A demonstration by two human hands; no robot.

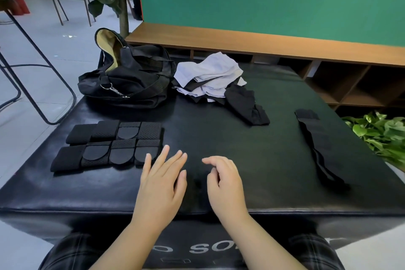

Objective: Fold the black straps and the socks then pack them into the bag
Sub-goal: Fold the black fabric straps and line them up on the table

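We see both hands held low over the near part of the black padded tabletop point(219, 133), and neither holds anything. The left hand point(161, 182) is spread wide with its fingers straight and pointing away from us; the right hand point(225, 184) is relaxed, fingers loosely curled, the forefinger pointing toward the left hand.

We take the open black bag point(129, 76) at the far left corner as our landmark. Straight toward us from the bag lie the folded black straps point(109, 144), packed side by side in two neat rows; the left hand's fingertips are just beside the end of the nearer row. Right next to the bag, on its right, sits a loose heap of pale and black socks point(210, 76), with one black sock point(247, 103) trailing out toward us. Well to the bag's right, near the tabletop's right edge, one unfolded black strap point(317, 144) lies stretched lengthwise.
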